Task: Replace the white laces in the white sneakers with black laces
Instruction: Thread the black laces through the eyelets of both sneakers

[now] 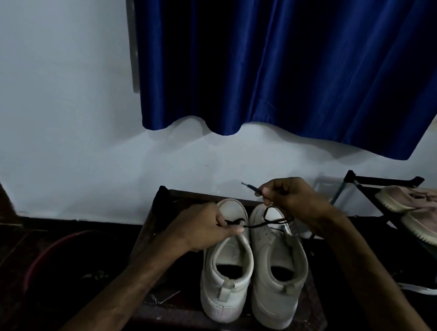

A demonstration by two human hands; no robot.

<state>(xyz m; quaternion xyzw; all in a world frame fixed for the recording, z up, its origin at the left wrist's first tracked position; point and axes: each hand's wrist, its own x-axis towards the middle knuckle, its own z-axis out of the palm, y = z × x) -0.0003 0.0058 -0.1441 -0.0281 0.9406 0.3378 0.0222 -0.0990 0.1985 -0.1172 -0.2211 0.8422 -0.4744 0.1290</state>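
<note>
Fingers (267, 191) of the right hand (291, 200) pinch a black lace (262, 223) just behind its tip, raised over the far end of the sneakers. Left hand (203, 227) fingers close on the lace's other part above the left sneaker (225, 275). Between the hands the lace sags over the right sneaker (277, 274). Both sneakers stand side by side, heels near, on a dark desk (308, 315). Blue curtain (283, 56) hangs behind; a shoe rack (363, 183) stands at right.
</note>
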